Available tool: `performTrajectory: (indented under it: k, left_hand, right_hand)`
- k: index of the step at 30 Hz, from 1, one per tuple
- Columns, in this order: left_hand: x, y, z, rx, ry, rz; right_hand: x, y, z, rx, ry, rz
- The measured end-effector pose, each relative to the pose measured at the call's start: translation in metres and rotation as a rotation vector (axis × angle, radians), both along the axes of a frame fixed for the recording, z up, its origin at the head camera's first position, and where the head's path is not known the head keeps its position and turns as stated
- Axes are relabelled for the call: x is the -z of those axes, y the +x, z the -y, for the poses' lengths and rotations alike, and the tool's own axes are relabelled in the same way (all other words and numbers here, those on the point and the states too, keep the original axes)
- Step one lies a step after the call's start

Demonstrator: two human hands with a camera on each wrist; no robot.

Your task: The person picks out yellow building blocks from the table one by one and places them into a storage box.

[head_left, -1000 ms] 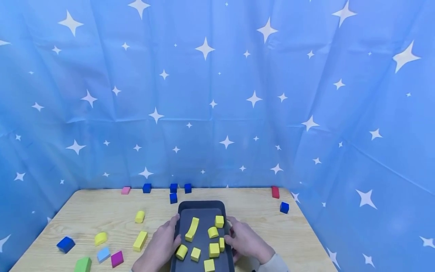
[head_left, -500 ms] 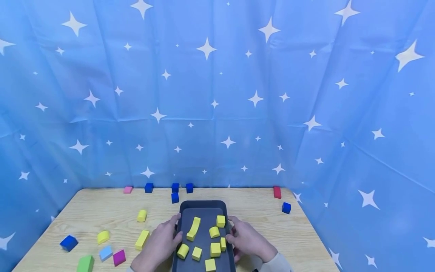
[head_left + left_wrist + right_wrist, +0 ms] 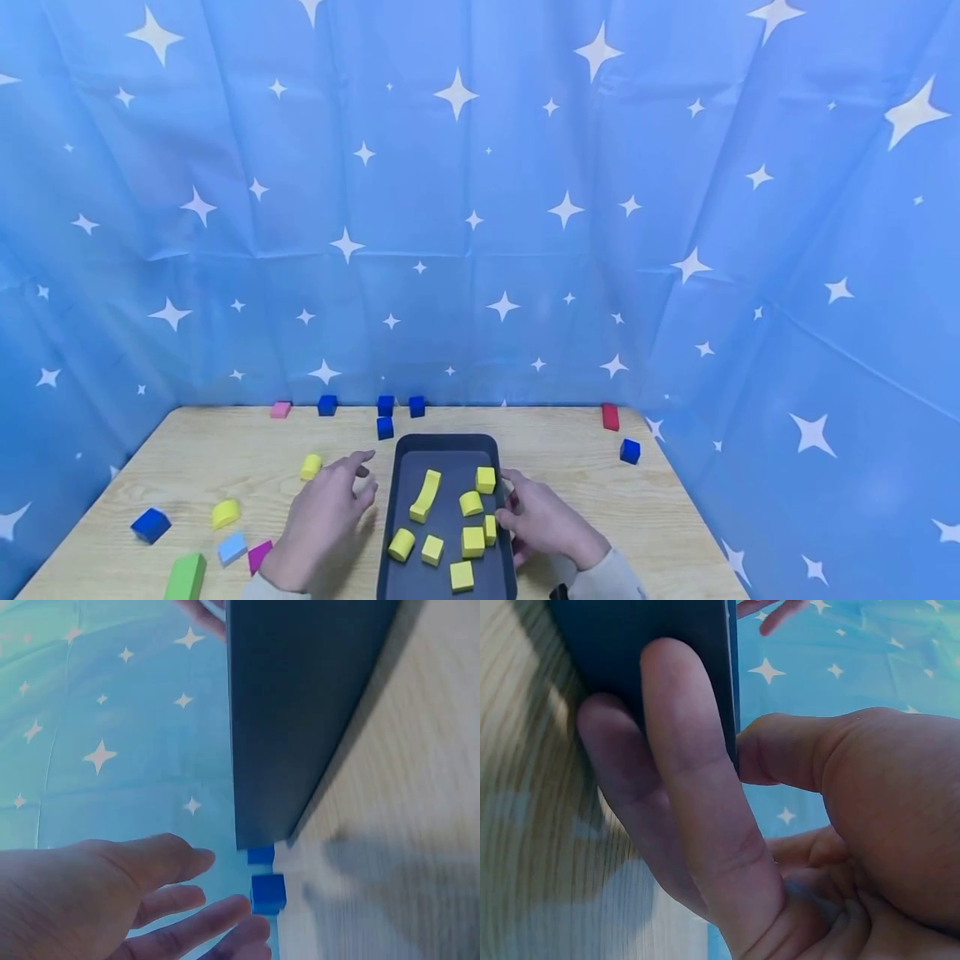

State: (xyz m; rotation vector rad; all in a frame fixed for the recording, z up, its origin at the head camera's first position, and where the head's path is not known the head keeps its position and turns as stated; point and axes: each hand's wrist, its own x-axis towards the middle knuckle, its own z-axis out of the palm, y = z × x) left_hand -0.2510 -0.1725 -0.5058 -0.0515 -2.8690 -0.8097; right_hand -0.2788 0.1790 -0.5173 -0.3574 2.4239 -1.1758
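No writing or brand shows on anything here. The dark tray point(image 3: 448, 446) lies on the wooden table point(image 3: 675, 517) with its long axis running from the near edge toward the far edge, its far short end pointing at the star-printed blue backdrop point(image 3: 480, 208). Inside it are yellow foam blocks only: a curved block point(image 3: 425, 495) lying lengthways in the far left part, a cube point(image 3: 485, 479) by the far right wall, a half-round piece point(image 3: 470, 503) just nearer than that, a cylinder point(image 3: 401, 544) by the left wall, and four more squarish blocks clustered in the near half.

The right hand point(image 3: 542, 525) grips the tray's right wall; the right wrist view shows the thumb point(image 3: 780, 750) over the rim and the fingers point(image 3: 682, 772) curled against the outer side. The left hand point(image 3: 322, 517) is off the tray, just left of it and low over the table, fingers spread wide and relaxed, holding nothing.

Loose on the table left of the tray lie a yellow cylinder point(image 3: 311, 467) near the left fingertips, a yellow half-round point(image 3: 225, 512), a dark blue block point(image 3: 151, 525), a light blue block point(image 3: 232, 547), a magenta block point(image 3: 259, 556) and a green block point(image 3: 185, 577). Along the far edge sit a pink block point(image 3: 281, 409) and four blue cubes point(image 3: 385, 427); a red block point(image 3: 610, 417) and another blue cube point(image 3: 630, 451) are at the far right corner.
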Motion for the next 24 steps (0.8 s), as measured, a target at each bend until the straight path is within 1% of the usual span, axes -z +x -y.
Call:
performTrajectory:
  k: [5,7,11,14,18,20,22,24]
  left_hand:
    - [-0.005,-0.002,0.014,-0.01,-0.027,0.009]
    - [-0.005,-0.003,0.02,-0.011,-0.046,0.025]
    - [-0.005,-0.006,0.032,-0.012,-0.08,0.086]
    - [-0.005,-0.007,0.038,-0.011,-0.091,0.148]
    - [-0.004,-0.004,0.045,-0.006,-0.102,0.215]
    - [-0.003,-0.003,0.047,-0.01,-0.103,0.26]
    - [-0.002,-0.001,0.049,-0.018,-0.103,0.301]
    - [0.0,0.0,0.05,-0.021,-0.099,0.325]
  right_hand:
    - [0.001,-0.001,0.0,-0.011,-0.003,-0.008]
    - [0.002,-0.001,0.0,-0.007,-0.011,0.006]
    - [0.001,-0.003,-0.001,-0.004,-0.011,0.015]
    - [0.001,-0.004,-0.001,-0.001,-0.009,0.019]
    - [0.0,-0.003,-0.001,0.006,-0.012,0.032]
    - [-0.001,-0.002,-0.001,0.004,-0.02,0.035]
    - [0.0,-0.001,-0.002,-0.006,-0.031,0.031]
    - [0.0,0.0,-0.002,-0.016,-0.036,0.016]
